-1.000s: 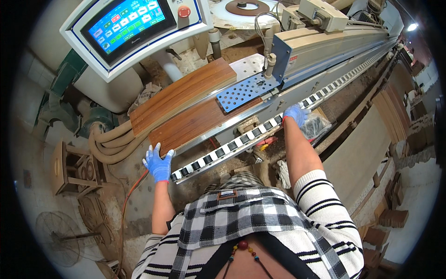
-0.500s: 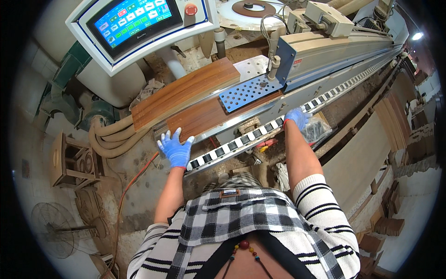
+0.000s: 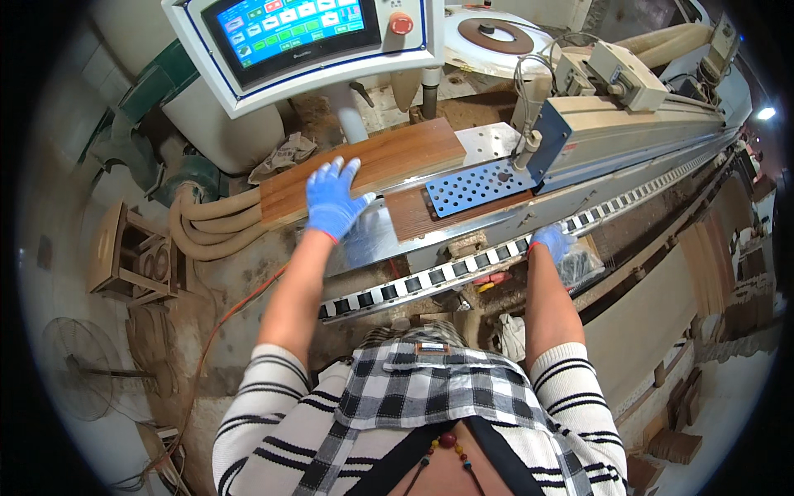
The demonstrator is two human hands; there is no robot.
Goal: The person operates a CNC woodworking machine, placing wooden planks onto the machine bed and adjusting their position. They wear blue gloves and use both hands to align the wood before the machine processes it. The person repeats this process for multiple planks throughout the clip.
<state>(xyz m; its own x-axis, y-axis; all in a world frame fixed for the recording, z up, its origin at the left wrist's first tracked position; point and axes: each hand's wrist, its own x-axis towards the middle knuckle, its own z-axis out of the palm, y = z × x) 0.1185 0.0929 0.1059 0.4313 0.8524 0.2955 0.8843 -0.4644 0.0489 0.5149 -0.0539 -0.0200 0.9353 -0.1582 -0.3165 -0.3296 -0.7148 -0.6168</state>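
Observation:
My left hand (image 3: 334,200), in a blue glove with pale fingertips, is open with its fingers spread over the stacked wood-grain boards (image 3: 405,155). Its thumb points right, along the near edge of the stack. Another brown board (image 3: 407,219) lies on the metal bed (image 3: 364,240) of the machine and runs under a blue perforated plate (image 3: 475,194). My right hand (image 3: 552,240), also gloved, rests at the near edge of the roller rail (image 3: 438,271). Its fingers are bunched and partly hidden, so I cannot tell whether they grip the rail.
A control panel (image 3: 289,37) with a lit screen and red stop button (image 3: 401,23) hangs above the stack. The long machine housing (image 3: 628,136) extends to the far right. Thick hoses (image 3: 215,223) curve at the left, near a wooden stool (image 3: 136,256) and a fan (image 3: 78,368).
My left hand has left the board on the bed and moved up to the stack. That board has slid rightward, further under the blue plate, baring metal bed. My right hand stays on the rail.

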